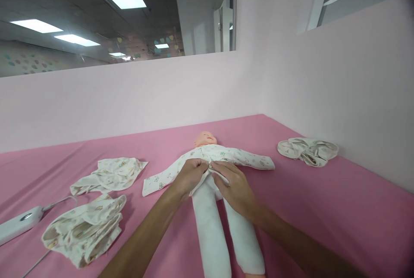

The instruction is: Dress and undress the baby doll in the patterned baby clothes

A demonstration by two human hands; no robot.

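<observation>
A baby doll (206, 139) lies on its back, head away from me, arms stretched out sideways. It wears a white printed baby shirt (181, 163) over a white cloth body and legs (211, 230). At the shirt's lower front, my left hand (191, 175) pinches the fabric near the middle. Close beside it, my right hand (235, 185) has its fingers closed on the same shirt front, the fingertips nearly meeting those of the left. Whatever small fastening may lie between the fingers is too small to make out. The shirt's hem is partly hidden behind both hands.
Two crumpled printed baby garments, an upper one (111, 174) and a lower one (86, 228), lie at the left. A white handheld device (24, 224) with a cable is beside them. Another folded cloth (307, 151) rests at right, near the wall (349, 97). Pink sheeting (291, 226) covers the surface.
</observation>
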